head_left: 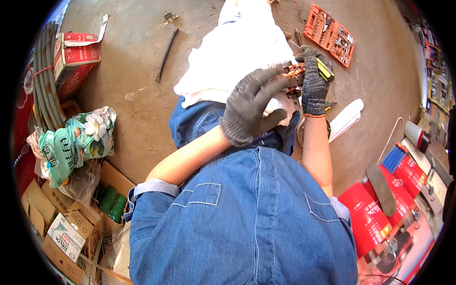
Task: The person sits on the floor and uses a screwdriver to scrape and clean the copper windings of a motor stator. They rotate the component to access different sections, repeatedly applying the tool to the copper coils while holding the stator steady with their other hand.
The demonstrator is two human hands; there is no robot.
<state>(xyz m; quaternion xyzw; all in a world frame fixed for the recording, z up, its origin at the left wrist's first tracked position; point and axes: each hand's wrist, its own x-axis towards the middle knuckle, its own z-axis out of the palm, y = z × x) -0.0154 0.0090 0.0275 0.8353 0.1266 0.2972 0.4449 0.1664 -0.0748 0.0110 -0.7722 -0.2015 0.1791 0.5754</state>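
My left hand (pixel 251 108), in a dark grey knit glove, reaches across my lap. Its fingers are stretched out and its thumb stands apart. The fingertips are at a dark metal part with copper-coloured windings (pixel 295 71), which sits over the white cloth (pixel 228 59) on my thighs. On the part's right side is my right hand (pixel 314 85), in a matching glove. It is closed around a tool with a yellow-and-black handle (pixel 325 70); the tool's working end is hard to make out. The gloves partly hide the wound part.
An orange tool case (pixel 329 35) lies unfolded at far right. A black strip (pixel 167 54) lies on the brown floor. Left are a red box (pixel 76 61), coiled hoses (pixel 45 76), a floral bag (pixel 76 140) and cartons (pixel 71 232). Red drums (pixel 363 216) stand at right.
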